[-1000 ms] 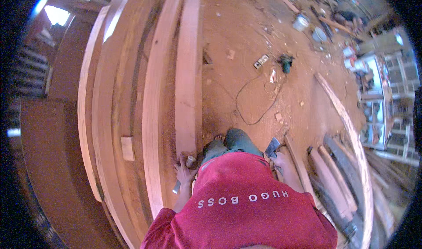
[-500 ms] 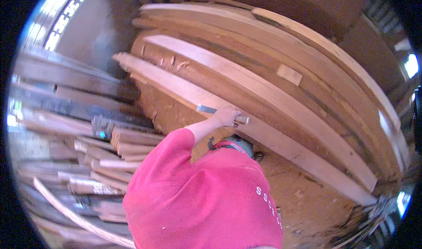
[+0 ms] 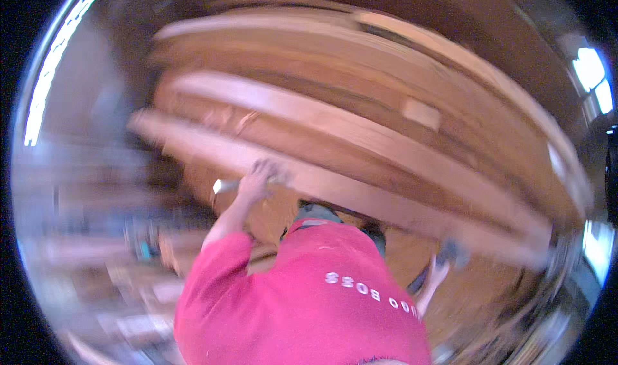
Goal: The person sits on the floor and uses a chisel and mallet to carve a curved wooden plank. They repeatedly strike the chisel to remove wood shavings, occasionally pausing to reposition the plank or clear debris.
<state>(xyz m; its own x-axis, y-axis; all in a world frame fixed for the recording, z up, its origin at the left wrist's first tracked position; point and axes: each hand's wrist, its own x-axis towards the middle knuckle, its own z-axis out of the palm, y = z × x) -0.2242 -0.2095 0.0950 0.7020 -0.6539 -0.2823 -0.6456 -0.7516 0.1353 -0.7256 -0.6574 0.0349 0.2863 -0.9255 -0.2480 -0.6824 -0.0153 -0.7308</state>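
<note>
My left hand is closed around a chisel. Its bright blade sticks out to the left, and its handle end shows blurred on the other side of my fist. The hand is over the nearest long wooden beam, at its near edge; whether it touches the wood I cannot tell. At the right, my right hand is closed on a dark tool, smeared by motion. A greyish lump shows beyond the fingers and a dark strip beside the wrist. Its kind is not clear.
A second pale beam and further timbers lie behind the nearest one. A small wood block rests among them, with shavings at the left. Stacked boards blur at the left. Brown, dusty ground shows near my feet.
My left hand has moved left along the beam with the chisel. My right hand has come into view at the right with the dark tool. The view has shifted and blurred.
</note>
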